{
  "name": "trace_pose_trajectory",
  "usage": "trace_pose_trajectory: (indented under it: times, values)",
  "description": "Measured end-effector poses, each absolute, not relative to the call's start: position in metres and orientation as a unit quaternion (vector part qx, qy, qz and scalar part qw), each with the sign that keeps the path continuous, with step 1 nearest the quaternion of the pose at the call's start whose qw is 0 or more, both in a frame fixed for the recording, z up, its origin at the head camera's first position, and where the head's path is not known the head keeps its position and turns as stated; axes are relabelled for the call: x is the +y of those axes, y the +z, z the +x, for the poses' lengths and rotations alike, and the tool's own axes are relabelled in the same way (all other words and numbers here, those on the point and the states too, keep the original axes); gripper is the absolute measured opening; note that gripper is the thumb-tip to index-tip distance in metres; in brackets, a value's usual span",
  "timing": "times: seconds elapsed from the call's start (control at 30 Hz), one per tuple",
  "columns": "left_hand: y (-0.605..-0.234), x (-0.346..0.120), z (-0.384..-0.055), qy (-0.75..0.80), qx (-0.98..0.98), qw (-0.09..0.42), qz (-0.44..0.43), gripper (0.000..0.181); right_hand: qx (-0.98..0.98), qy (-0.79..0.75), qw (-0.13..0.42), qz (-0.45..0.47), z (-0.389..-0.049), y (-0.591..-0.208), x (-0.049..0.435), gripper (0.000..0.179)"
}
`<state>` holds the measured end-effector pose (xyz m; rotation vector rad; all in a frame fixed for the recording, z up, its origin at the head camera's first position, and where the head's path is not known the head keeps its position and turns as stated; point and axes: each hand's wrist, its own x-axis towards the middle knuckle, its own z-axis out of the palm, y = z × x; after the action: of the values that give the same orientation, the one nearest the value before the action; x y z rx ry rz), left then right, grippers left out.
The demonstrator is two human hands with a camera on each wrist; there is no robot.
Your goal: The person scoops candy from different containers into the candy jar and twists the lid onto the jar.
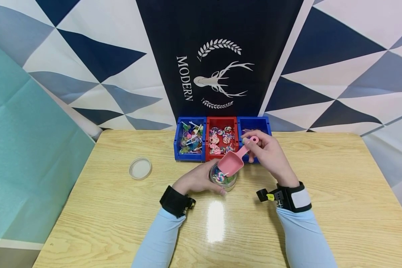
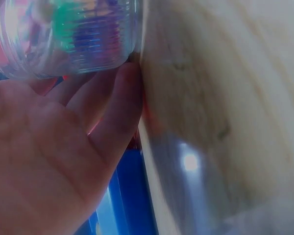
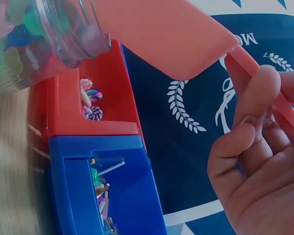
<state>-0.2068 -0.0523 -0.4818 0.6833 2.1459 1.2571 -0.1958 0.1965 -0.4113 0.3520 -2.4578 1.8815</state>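
Note:
A clear jar of colourful candies stands on the table, a swirl lollipop near its mouth. My left hand grips the jar from the left, thumb on the near side and fingers on the far side; in the left wrist view the fingers reach along the jar wall. With my right hand I pinch the handle of a pink scoop. Its bowl tilts down over the jar's mouth. From the right wrist view, the scoop overlaps the jar's rim, with thumb and fingers on the handle.
Behind the jar stand a blue bin of lollipops, a red bin of swirl candies and another blue bin, partly hidden by my right hand. A round lid lies on the table to the left. A patterned backdrop rises behind the bins.

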Motion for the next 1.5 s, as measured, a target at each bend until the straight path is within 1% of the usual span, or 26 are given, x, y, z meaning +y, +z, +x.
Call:
trace_pose_trajectory:
  times: [0.2,0.4,0.5,0.63,0.77,0.97,1.1,1.23,1.4,1.5]
  values:
    - [-0.482,-0.052,-0.206,0.475,0.795,0.276,0.257,0.092,-0.788,0.607,0.024,0.096,-0.195,-0.409,0.198,0.03]
    - [-0.482,-0.053,-0.207,0.465,0.801,0.268,0.265,0.089,-0.771,0.63,0.071,0.063,-0.198,-0.413,0.197,0.033]
    - [-0.482,-0.053,-0.206,0.456,0.807,0.262,0.268,0.088,-0.764,0.639,0.085,0.045,-0.201,-0.42,0.193,0.033]
    - [-0.482,-0.054,-0.207,0.451,0.81,0.259,0.272,0.089,-0.768,0.635,0.072,0.04,-0.205,-0.427,0.186,0.034]
    - [-0.482,-0.053,-0.208,0.446,0.813,0.26,0.271,0.09,-0.815,0.574,0.06,0.047,-0.208,-0.433,0.182,0.032]
    - [-0.482,-0.052,-0.208,0.444,0.814,0.263,0.268,0.089,-0.894,0.425,0.088,0.114,-0.209,-0.439,0.175,0.027]
    - [-0.482,-0.052,-0.208,0.447,0.812,0.268,0.263,0.088,-0.909,0.378,0.099,0.147,-0.209,-0.444,0.169,0.026]
    - [-0.481,-0.052,-0.207,0.448,0.811,0.268,0.263,0.09,-0.923,0.348,0.082,0.138,-0.21,-0.451,0.166,0.026]
    - [-0.48,-0.052,-0.206,0.445,0.813,0.268,0.263,0.091,-0.929,0.344,0.022,0.132,-0.213,-0.456,0.164,0.026]
    - [-0.48,-0.052,-0.207,0.443,0.813,0.268,0.265,0.091,-0.921,0.364,0.002,0.136,-0.214,-0.455,0.167,0.025]
